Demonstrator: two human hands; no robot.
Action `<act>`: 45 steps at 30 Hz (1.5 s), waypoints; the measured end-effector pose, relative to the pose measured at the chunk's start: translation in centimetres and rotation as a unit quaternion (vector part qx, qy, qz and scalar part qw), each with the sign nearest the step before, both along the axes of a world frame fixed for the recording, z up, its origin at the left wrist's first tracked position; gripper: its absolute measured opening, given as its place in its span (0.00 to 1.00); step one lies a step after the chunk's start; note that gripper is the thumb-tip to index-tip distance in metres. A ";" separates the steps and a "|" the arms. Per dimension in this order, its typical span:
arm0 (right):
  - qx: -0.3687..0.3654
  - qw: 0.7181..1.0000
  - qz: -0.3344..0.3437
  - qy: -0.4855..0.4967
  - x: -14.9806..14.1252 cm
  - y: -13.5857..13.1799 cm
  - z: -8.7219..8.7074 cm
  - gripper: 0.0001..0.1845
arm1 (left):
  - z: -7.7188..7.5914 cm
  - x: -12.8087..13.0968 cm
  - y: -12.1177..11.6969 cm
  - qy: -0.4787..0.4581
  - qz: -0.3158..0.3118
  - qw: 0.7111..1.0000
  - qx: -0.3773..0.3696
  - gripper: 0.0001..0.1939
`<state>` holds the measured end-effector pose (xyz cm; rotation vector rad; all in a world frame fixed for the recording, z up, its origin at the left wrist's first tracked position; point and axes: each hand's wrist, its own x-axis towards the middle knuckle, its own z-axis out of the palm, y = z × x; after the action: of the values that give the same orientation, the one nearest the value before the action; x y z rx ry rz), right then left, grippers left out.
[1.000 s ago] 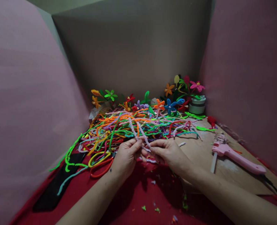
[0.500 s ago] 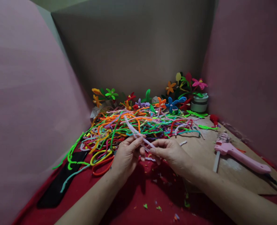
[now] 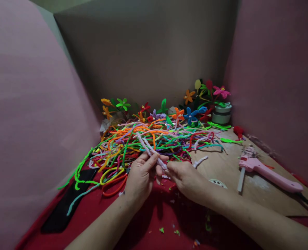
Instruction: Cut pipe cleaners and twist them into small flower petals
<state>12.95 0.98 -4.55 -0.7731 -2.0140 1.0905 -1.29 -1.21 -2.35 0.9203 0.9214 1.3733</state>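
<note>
We are now bringing the two lengths of pale lilac pipe cleaner (image 3: 146, 148) close together, side by side, where a moment ago they were spreading apart in a V. Our left hand (image 3: 142, 173) is pinching them between thumb and fingers near the middle, and our right hand (image 3: 186, 177) is closing its fingers around their near end, its back now turning more towards us. That is leaving the pair running as one slanting bundle, its far tips pointing over the heap of coloured pipe cleaners (image 3: 133, 131) on the red-covered counter (image 3: 140, 229). The scissors (image 3: 110, 195) are lying just beside our left wrist, while the pink glue gun (image 3: 272, 175) is resting on the brown board (image 3: 221, 168), well apart from our right hand
</note>
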 end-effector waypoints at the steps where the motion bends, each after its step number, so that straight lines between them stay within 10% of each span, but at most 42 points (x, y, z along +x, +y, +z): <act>1: -0.085 0.995 0.023 0.040 0.0 0.1 0.1 0.11 | 0.1 0.0 0.0 0.001 0.001 1.000 0.001 0.10; 5: -0.409 0.869 0.174 0.215 0.1 0.4 0.1 0.15 | 0.4 -0.1 0.0 0.004 -0.007 1.000 0.003 0.10; 11: -0.519 0.776 0.198 0.298 0.2 0.5 -0.5 0.08 | 0.5 0.0 -0.2 -0.007 0.007 1.000 -0.002 0.08; 26: -0.506 0.801 0.067 0.313 -1.0 0.0 -0.3 0.12 | 0.0 0.2 -0.1 -0.013 -0.023 0.999 0.025 0.05; 45: -0.474 0.816 0.158 0.291 -1.0 0.3 -1.1 0.11 | 0.5 0.7 -0.5 0.044 -0.005 0.998 0.040 0.05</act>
<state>11.93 1.23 -5.61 -0.4396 -1.0062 2.2651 -0.60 -1.70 -1.83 1.0511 0.9316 1.3788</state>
